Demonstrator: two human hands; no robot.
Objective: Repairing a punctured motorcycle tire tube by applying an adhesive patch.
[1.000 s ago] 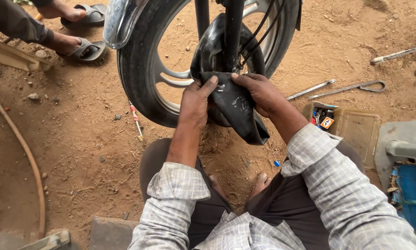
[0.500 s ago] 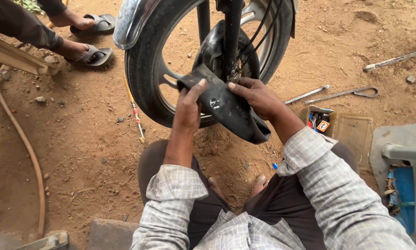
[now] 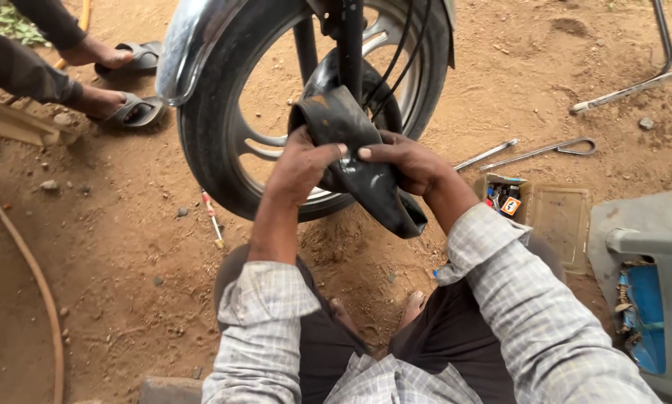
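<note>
A black rubber inner tube (image 3: 354, 146) hangs folded in front of a motorcycle wheel (image 3: 224, 131) with a black tyre and silver spokes. My left hand (image 3: 300, 163) grips the tube from the left, thumb on top. My right hand (image 3: 404, 163) grips it from the right, fingers pressed on the rubber. The tube's lower end (image 3: 403, 221) droops toward the dirt. Its upper part loops back behind the fork (image 3: 348, 45) and is partly hidden.
Another person's sandalled feet (image 3: 115, 82) stand at the upper left. A small screwdriver (image 3: 212, 218) lies on the dirt by the tyre. Metal tyre levers (image 3: 538, 153), a clear box of small parts (image 3: 534, 209) and a grey plastic stool (image 3: 657, 284) are at right. A hose (image 3: 29, 262) curves along the left.
Both hands have shifted slightly up and right along the tube, bunching it closer to the fork. The view has drifted, so the wheel sits a little further right in frame.
</note>
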